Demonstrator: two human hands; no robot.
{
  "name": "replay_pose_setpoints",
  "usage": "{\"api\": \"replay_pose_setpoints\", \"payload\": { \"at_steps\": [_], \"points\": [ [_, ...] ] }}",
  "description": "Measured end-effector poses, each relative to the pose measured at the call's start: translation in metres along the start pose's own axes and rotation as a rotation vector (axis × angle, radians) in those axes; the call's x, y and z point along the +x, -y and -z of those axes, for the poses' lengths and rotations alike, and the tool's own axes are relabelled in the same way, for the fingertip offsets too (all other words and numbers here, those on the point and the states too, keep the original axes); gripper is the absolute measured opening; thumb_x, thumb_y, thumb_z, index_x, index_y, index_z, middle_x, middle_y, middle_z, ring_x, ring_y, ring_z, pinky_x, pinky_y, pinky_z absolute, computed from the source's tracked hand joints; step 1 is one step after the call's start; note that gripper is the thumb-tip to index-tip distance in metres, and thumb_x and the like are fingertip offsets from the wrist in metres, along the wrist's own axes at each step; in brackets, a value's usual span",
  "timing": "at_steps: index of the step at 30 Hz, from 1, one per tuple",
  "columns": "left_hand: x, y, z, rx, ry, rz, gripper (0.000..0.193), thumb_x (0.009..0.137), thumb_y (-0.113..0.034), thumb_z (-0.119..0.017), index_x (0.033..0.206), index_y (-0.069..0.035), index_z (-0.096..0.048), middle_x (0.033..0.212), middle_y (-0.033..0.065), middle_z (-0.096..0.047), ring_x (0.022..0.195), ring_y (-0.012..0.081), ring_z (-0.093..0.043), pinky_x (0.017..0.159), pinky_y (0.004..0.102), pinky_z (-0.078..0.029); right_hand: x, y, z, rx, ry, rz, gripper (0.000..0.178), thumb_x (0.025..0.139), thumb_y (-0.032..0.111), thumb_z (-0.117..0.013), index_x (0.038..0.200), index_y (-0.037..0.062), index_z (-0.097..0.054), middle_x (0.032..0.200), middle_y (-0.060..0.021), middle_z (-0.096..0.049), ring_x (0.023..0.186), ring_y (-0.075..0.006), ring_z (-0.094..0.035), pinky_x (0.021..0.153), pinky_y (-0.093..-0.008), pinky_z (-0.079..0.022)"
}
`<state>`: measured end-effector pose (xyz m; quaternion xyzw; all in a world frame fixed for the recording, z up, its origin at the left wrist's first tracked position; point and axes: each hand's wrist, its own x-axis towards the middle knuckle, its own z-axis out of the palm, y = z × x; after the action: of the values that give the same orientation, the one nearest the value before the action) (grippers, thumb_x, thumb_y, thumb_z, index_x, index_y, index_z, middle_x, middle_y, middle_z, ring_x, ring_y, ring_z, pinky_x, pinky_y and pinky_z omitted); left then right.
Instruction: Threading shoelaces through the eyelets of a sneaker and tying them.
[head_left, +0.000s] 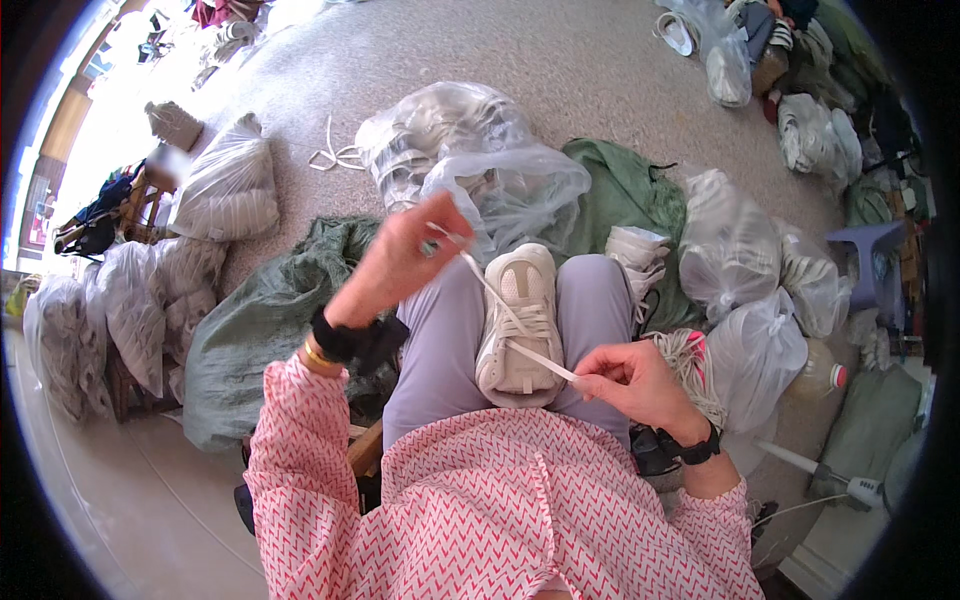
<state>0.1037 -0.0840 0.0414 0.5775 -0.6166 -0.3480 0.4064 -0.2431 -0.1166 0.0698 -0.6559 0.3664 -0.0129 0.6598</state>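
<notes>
A beige and white sneaker point(520, 372) rests between my thighs, its toe end toward my body. A flat white shoelace point(487, 288) runs through its upper eyelets. My left hand point(425, 242) is raised beyond the shoe to the left, its fingers closed on one part of the lace, which is pulled taut. To the right of the shoe, my right hand point(640, 384) pinches another stretch of lace between thumb and fingers, drawn out from the tongue area. Close to my right wrist hangs a bundle of pale laces point(688, 372) with a pink bit.
Ahead lies a clear plastic bag of shoes point(440, 125). Green woven sacks point(265, 335) flank my knees. More pale shoes point(635, 262) sit by my right knee. Bagged shoes point(735, 245) fill the right; a blue stool point(868, 262) stands beyond. White bags point(232, 185) stand at left.
</notes>
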Motion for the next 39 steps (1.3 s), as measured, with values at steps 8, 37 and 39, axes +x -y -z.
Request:
{"api": "replay_pose_setpoints", "payload": {
  "at_steps": [8,37,39],
  "points": [
    [-0.037,-0.074,-0.078,-0.377,0.391,0.083,0.016,0.100,-0.011,-0.069,0.103,-0.002,-0.057,0.090,0.0068,-0.065,0.086,0.0179,-0.066,0.078,0.0347,-0.053,-0.005,0.018,-0.004,0.164,-0.054,0.106,0.013,0.099,0.008,-0.070,0.107,-0.0025,-0.073,0.085,0.0001,-0.073,0.075,-0.0034,-0.066,0.067,-0.0208,-0.053],
    [-0.099,-0.007,0.013,-0.478,-0.166,0.399,0.026,0.101,-0.023,-0.072,0.086,-0.009,-0.056,0.080,-0.0052,-0.063,0.071,0.0014,-0.049,0.064,0.0207,-0.036,-0.028,-0.041,0.014,-0.048,-0.130,-0.102,0.011,0.097,0.003,-0.070,0.103,-0.0056,-0.074,0.090,-0.0047,-0.076,0.082,-0.0072,-0.071,0.072,-0.0231,-0.056],
    [-0.105,0.008,0.019,-0.270,-0.194,0.407,0.027,0.101,-0.023,-0.071,0.086,-0.006,-0.056,0.076,-0.0049,-0.060,0.071,0.0004,-0.049,0.064,0.0203,-0.035,-0.018,-0.038,0.001,-0.015,-0.122,-0.071,0.011,0.096,0.003,-0.070,0.103,-0.0055,-0.074,0.090,-0.0051,-0.076,0.083,-0.0079,-0.072,0.073,-0.0235,-0.057]
  ]
}}
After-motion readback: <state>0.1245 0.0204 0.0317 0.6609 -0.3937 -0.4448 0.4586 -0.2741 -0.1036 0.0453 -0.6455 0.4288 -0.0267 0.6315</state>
